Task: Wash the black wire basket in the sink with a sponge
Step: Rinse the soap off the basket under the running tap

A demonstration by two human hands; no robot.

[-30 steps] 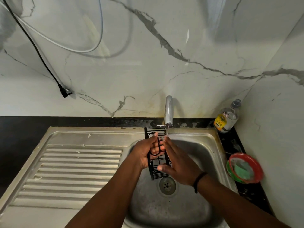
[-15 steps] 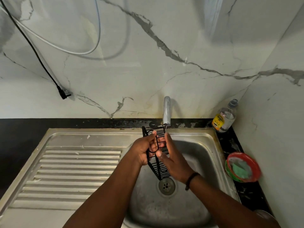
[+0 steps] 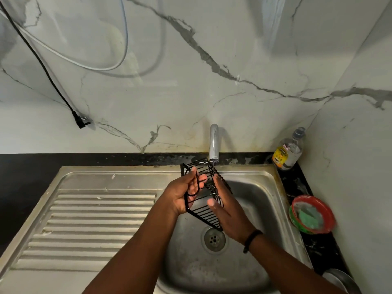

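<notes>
While a thin stream is running from the steel tap [image 3: 213,143], both hands are holding the black wire basket [image 3: 203,193] up over the sink [image 3: 261,200], tilted so one end is sitting right under the spout and the other is pointing down toward the drain [image 3: 214,239]. The left hand [image 3: 182,195] is gripping it from the left, fingers curling round the wires near an oval loop on the basket's side. The right hand [image 3: 228,213] is pressing against the other side with the fingers fairly straight and the thumb lying on the basket's edge, so it's more bracing than clutching. There's a dark band [image 3: 251,238] on the right wrist.

As for labels, a clear bottle [image 3: 289,150] is standing on the dark table in the corner, wearing a yellow label with dark print, but it's way too small and blurry to read, so no brand from me. Nearer along the same strip, a red and green bowl [image 3: 312,215] is holding a green sponge [image 3: 309,217], well apart from the hands.

Up on the marble wall, a black plug [image 3: 81,122] is dangling on its cord beside a looping white cable [image 3: 84,62]. The ribbed drainboard [image 3: 95,221] is lying to the left of the basin.
</notes>
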